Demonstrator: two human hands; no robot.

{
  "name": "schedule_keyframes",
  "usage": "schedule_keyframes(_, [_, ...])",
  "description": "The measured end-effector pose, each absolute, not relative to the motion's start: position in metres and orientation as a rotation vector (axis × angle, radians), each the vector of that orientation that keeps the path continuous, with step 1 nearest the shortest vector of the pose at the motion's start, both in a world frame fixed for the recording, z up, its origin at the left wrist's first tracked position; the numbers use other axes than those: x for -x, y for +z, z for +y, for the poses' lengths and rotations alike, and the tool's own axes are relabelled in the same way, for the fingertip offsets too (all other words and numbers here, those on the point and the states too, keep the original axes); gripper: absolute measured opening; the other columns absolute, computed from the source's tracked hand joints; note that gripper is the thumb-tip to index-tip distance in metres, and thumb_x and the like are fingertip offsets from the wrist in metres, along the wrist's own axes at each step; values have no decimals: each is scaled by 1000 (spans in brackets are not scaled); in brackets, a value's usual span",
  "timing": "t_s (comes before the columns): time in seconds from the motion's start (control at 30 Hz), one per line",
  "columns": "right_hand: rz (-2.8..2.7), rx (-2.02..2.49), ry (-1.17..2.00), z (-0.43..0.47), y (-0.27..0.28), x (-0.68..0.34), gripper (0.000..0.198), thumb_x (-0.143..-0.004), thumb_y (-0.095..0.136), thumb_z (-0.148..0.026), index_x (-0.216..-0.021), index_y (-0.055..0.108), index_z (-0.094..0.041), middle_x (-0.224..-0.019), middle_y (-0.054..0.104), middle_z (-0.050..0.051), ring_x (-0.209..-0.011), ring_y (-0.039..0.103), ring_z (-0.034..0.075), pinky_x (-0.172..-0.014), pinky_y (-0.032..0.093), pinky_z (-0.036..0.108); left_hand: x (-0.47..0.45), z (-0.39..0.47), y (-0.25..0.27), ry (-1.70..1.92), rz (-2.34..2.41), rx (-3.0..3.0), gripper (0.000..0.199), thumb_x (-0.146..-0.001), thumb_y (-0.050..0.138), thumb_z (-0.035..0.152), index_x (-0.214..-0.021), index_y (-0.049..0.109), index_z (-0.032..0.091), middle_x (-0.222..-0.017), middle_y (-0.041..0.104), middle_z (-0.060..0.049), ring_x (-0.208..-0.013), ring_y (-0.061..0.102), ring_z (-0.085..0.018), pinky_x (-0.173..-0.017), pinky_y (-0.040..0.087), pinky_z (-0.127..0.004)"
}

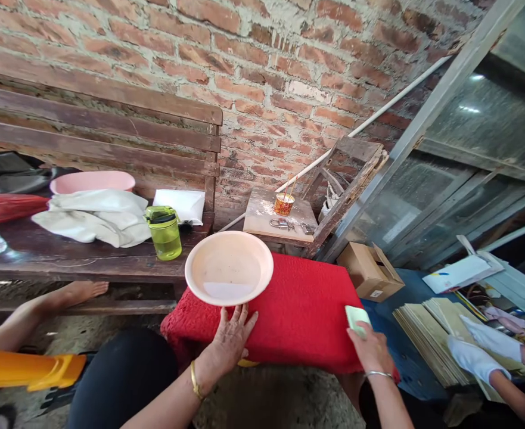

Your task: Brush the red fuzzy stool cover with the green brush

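Observation:
My left hand (232, 338) lies with its fingers spread on the front of the red cloth (307, 310). Its fingertips reach the near rim of a pale pink plastic basin (192, 265), which holds shallow water with a few small dark specks. At the right end of the cloth, my right hand (372, 348) has its fingers closed on a small pale green rectangular pad (356, 317); its exact kind is unclear. The cloth covers a low table or stool in front of me.
A wooden bench (123, 262) at left bears a green water bottle (166, 235), white cloth (101, 217) and a pink tub (92, 182). Behind the red cloth stands a small stool (260, 223) with a paper cup (284, 204). Right: a cardboard box (369, 271), stacked boards (423, 339) and another person's white-gloved hands (477, 357).

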State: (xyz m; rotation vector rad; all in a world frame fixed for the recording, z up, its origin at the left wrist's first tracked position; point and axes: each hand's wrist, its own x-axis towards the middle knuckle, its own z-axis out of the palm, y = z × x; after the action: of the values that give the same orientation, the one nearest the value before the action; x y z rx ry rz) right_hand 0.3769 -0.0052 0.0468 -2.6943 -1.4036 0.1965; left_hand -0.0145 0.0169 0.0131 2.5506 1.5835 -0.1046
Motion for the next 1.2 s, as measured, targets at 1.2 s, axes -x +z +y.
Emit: schedule_keyframes(1.2, [-2104,1832,409,37,46,-222,27,-81,65,-31,-107,70,-29,-106,59,2,-96,63,19,-87,49,30,26,13,33,-131,1499,-2458,81,-85,74,43,-155,36,33,-162,29,-14,-149,28,-37,-120,25,-59])
